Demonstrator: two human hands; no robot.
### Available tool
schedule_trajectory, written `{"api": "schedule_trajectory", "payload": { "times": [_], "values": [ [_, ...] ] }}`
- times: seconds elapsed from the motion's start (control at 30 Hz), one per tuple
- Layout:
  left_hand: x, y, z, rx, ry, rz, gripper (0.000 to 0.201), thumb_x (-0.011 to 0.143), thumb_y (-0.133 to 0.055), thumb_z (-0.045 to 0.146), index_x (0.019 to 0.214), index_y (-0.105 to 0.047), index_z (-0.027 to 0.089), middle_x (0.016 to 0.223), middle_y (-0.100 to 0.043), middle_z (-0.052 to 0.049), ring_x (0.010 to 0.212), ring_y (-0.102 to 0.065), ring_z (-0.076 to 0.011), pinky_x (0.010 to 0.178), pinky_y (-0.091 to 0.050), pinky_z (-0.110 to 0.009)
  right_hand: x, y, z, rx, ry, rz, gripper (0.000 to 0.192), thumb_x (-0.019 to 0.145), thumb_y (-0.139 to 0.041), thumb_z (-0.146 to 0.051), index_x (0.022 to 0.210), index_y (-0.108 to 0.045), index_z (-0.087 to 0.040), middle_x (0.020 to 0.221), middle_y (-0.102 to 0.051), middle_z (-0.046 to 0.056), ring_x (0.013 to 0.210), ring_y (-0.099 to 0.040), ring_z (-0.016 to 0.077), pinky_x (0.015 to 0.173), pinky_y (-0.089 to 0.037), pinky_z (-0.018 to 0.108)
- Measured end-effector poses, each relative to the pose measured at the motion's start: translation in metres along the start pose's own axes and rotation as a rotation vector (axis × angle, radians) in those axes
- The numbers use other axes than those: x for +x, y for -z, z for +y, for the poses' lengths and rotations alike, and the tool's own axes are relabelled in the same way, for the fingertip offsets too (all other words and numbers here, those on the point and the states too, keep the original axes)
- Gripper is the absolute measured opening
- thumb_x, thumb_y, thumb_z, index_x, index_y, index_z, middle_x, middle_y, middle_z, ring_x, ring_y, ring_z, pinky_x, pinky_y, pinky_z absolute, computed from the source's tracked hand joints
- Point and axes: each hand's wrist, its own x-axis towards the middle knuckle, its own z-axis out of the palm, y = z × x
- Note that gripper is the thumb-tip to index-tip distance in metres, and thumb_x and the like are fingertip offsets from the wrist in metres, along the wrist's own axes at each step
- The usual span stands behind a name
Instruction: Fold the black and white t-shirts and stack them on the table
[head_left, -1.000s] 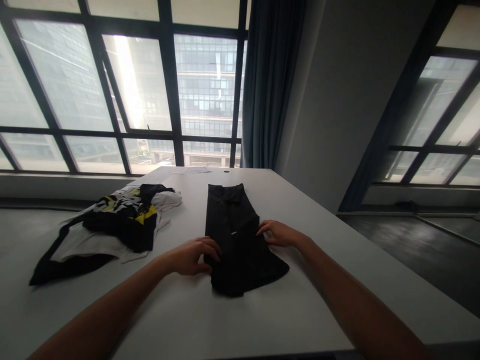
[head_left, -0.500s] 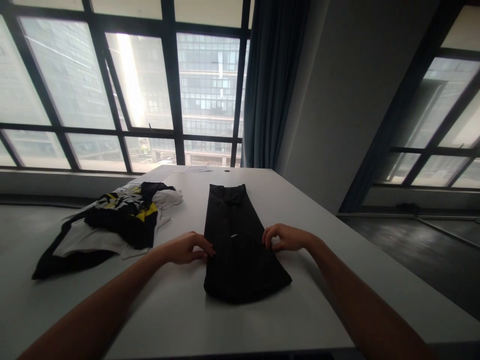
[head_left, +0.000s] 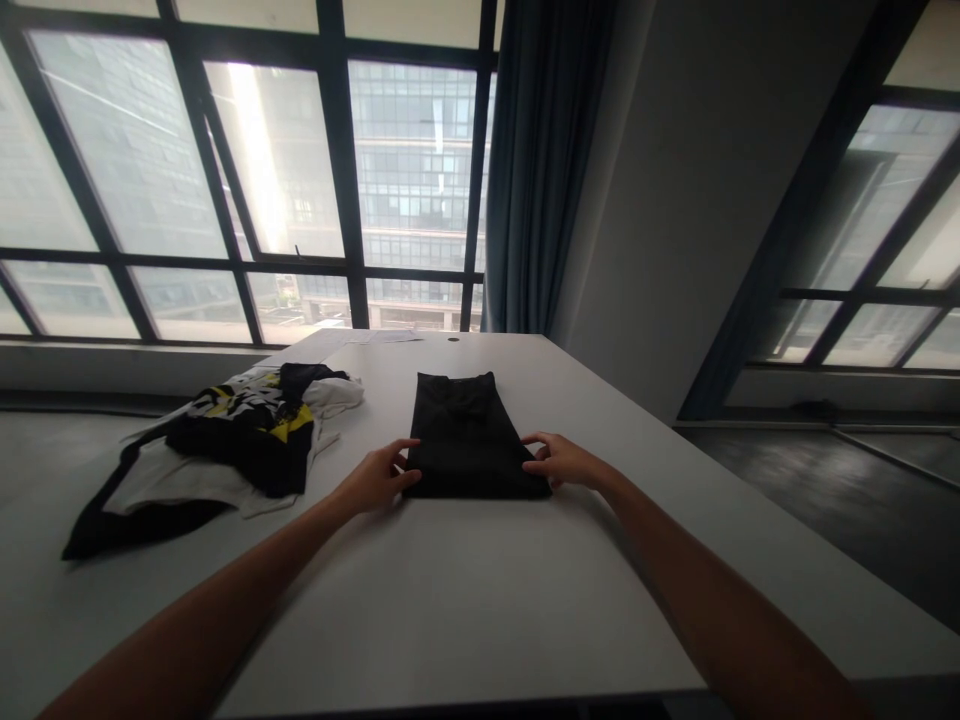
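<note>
a black garment (head_left: 472, 445) of soft, matte cloth is lying folded flat on the smooth white counter (head_left: 465, 610), near the middle of the scene. it is forming a trapezoid: its narrower-looking end is pointing far, toward the window (head_left: 416, 170), and its straight, broader edge is running left to right on the near side. foreshortening is leaving its long axis uncertain. the left hand (head_left: 382, 477) is touching the near left corner, the right hand (head_left: 568, 464) the near right, fingers curving; whether either is pinching the cloth, i cannot tell. a rumpled black, white and yellow clothing heap (head_left: 247, 435) is lying left, well apart.
</note>
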Motion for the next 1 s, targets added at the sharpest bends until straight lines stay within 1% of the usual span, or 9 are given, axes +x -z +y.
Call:
{"api": "schedule_trajectory", "payload": {
  "times": [0.07, 0.17, 0.3, 0.47, 0.6, 0.7, 0.8, 0.93, 1.0],
  "values": [
    [-0.002, 0.001, 0.003, 0.043, 0.008, -0.019, 0.047, 0.075, -0.067, 0.044, 0.116, -0.07, 0.021, 0.086, -0.072, -0.003, 0.066, -0.065, -0.017, 0.062, -0.049, -0.028, 0.002, 0.0, 0.002, -0.049, 0.044, 0.004, 0.047, 0.078, -0.075, -0.022, 0.122, -0.06, -0.017, 0.09, -0.066, 0.003, 0.058, -0.057, 0.0088, 0.048, -0.049, 0.018],
    [-0.002, 0.001, 0.003, 0.022, 0.054, -0.04, 0.041, 0.073, -0.066, 0.042, 0.105, -0.074, 0.019, 0.086, -0.071, -0.003, 0.064, -0.066, -0.0171, 0.058, -0.05, -0.027, 0.006, -0.003, 0.002, -0.087, 0.147, 0.104, 0.034, 0.082, -0.067, -0.017, 0.115, -0.063, -0.017, 0.1, -0.066, 0.005, 0.06, -0.058, 0.0082, 0.049, -0.048, 0.018],
    [-0.002, 0.005, 0.003, 0.074, 0.096, -0.085, 0.043, 0.068, -0.069, 0.037, 0.106, -0.074, 0.018, 0.079, -0.071, -0.002, 0.062, -0.067, -0.018, 0.056, -0.05, -0.026, 0.011, -0.009, 0.003, -0.184, 0.215, 0.27, 0.038, 0.081, -0.065, -0.018, 0.119, -0.061, -0.016, 0.097, -0.068, 0.005, 0.068, -0.061, 0.0114, 0.061, -0.05, 0.022],
    [-0.003, 0.01, 0.005, 0.148, 0.142, -0.072, 0.035, 0.074, -0.062, 0.033, 0.102, -0.074, 0.018, 0.074, -0.072, -0.001, 0.05, -0.065, -0.0159, 0.057, -0.051, -0.026, 0.02, -0.017, 0.008, -0.308, 0.241, 0.257, 0.036, 0.08, -0.065, -0.019, 0.116, -0.065, -0.017, 0.088, -0.071, 0.003, 0.073, -0.062, 0.0139, 0.07, -0.048, 0.025],
    [-0.003, 0.007, 0.009, 0.353, 0.036, -0.013, 0.028, 0.077, -0.056, 0.027, 0.091, -0.078, 0.018, 0.075, -0.074, -0.005, 0.063, -0.069, -0.0211, 0.065, -0.052, -0.029, 0.025, -0.023, 0.007, -0.334, 0.272, 0.279, 0.035, 0.08, -0.064, -0.015, 0.114, -0.067, -0.019, 0.089, -0.072, 0.002, 0.072, -0.063, 0.0136, 0.073, -0.048, 0.026],
    [-0.006, 0.005, 0.017, 0.481, -0.057, 0.008, 0.031, 0.078, -0.053, 0.022, 0.093, -0.08, 0.02, 0.083, -0.077, -0.007, 0.077, -0.07, -0.0246, 0.074, -0.051, -0.032, 0.025, -0.027, 0.004, -0.339, 0.363, 0.345, 0.032, 0.082, -0.059, -0.013, 0.112, -0.068, -0.02, 0.095, -0.072, 0.003, 0.07, -0.062, 0.0128, 0.077, -0.048, 0.027],
    [-0.01, 0.007, 0.026, 0.534, -0.059, 0.023, 0.033, 0.083, -0.05, 0.026, 0.1, -0.079, 0.022, 0.089, -0.078, -0.006, 0.08, -0.07, -0.0249, 0.076, -0.051, -0.032, 0.024, -0.028, 0.002, -0.353, 0.392, 0.393, 0.031, 0.085, -0.057, -0.016, 0.114, -0.068, -0.019, 0.1, -0.072, 0.004, 0.074, -0.064, 0.0141, 0.08, -0.049, 0.028],
    [-0.015, 0.016, 0.029, 0.665, 0.058, -0.082, 0.032, 0.086, -0.054, 0.043, 0.099, -0.079, 0.027, 0.085, -0.077, -0.006, 0.085, -0.07, -0.0277, 0.075, -0.05, -0.034, 0.022, -0.027, 0.001, -0.539, 0.259, 0.387, 0.029, 0.085, -0.062, -0.021, 0.113, -0.069, -0.02, 0.109, -0.071, 0.007, 0.096, -0.065, 0.0207, 0.085, -0.048, 0.03],
    [-0.019, 0.021, 0.028, 0.703, 0.068, -0.11, 0.041, 0.086, -0.054, 0.052, 0.108, -0.076, 0.026, 0.092, -0.076, -0.009, 0.091, -0.069, -0.0303, 0.077, -0.051, -0.036, 0.019, -0.027, -0.002, -0.6, 0.246, 0.43, 0.027, 0.089, -0.059, -0.026, 0.114, -0.068, -0.021, 0.118, -0.068, 0.009, 0.103, -0.064, 0.0222, 0.086, -0.048, 0.031]
  ]
}}
